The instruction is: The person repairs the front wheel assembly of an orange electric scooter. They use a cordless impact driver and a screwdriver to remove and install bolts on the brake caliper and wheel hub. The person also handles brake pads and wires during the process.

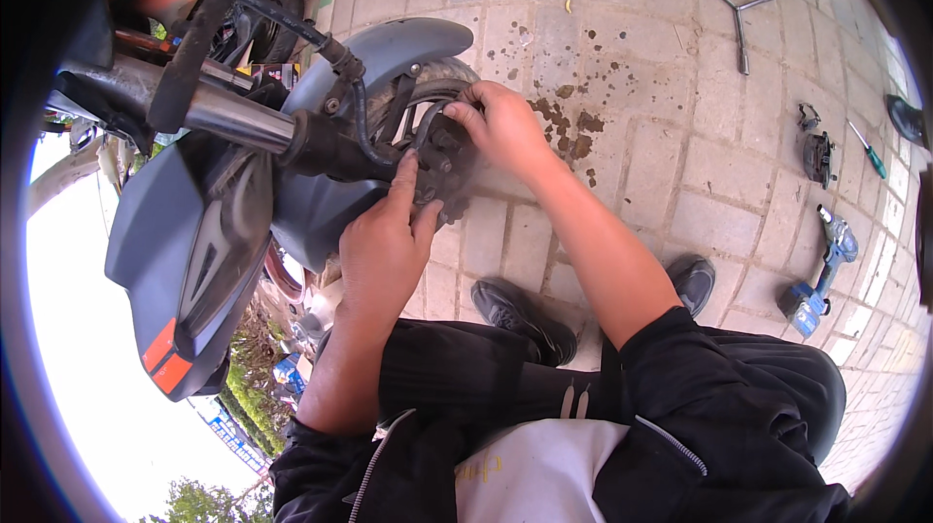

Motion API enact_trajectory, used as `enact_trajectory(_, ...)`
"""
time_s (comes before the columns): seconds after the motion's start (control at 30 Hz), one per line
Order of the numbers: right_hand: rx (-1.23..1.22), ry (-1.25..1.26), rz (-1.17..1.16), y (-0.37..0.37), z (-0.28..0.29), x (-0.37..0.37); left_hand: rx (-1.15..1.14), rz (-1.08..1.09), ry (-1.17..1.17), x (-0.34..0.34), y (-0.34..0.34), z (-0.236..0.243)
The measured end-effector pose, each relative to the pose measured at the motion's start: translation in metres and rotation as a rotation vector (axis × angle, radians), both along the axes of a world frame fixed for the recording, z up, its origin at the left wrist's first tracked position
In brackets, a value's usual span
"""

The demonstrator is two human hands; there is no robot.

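Observation:
A dark brake caliper (pixel 444 146) sits beside the front wheel (pixel 442 76) of a grey and orange motorcycle, at the lower end of its fork (pixel 228 117). My left hand (pixel 381 236) grips it from the near side, index finger and thumb pressed against its body. From the far right, my right hand (pixel 498 129) closes its thumb and curled fingers on the caliper's upper edge. My fingers partly hide the part, and its finer details are dark. A black brake hose (pixel 362 120) runs down the fork toward it.
On the paving to the right lie a blue cordless impact wrench (pixel 822 270), a green-handled screwdriver (pixel 868 150), a dark metal part (pixel 817 157) and a three-way socket wrench (pixel 738 10). Dark wet stains (pixel 573 129) mark the bricks beyond my right hand. My shoes (pixel 525 319) stand near the wheel.

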State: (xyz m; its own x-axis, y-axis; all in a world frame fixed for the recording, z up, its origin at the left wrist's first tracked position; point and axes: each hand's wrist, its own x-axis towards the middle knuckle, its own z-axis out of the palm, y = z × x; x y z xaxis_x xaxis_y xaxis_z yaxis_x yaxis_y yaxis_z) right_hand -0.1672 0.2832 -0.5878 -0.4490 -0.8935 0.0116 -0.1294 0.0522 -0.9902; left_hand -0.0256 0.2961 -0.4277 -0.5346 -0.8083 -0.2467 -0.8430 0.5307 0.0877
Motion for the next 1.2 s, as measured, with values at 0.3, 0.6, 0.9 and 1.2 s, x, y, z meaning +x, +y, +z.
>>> enact_trajectory(0.3, 0.23, -0.12, -0.049, -0.009, 0.006, 0.004, 0.04, 0.07, -0.164, -0.007, -0.002, 0.004)
enact_trajectory(0.6, 0.152, -0.322, 0.158, 0.004, 0.0, -0.037, 0.071, 0.114, -0.107, -0.01, 0.004, 0.016)
enact_trajectory(0.9, -0.263, 0.189, 0.146, -0.003, 0.028, -0.036, 0.118, 0.112, -0.084, -0.004, 0.008, 0.017)
enact_trajectory(1.2, -0.222, 0.475, 0.493, 0.002, 0.072, -0.01, 0.119, 0.099, -0.012, 0.01, 0.015, 0.026)
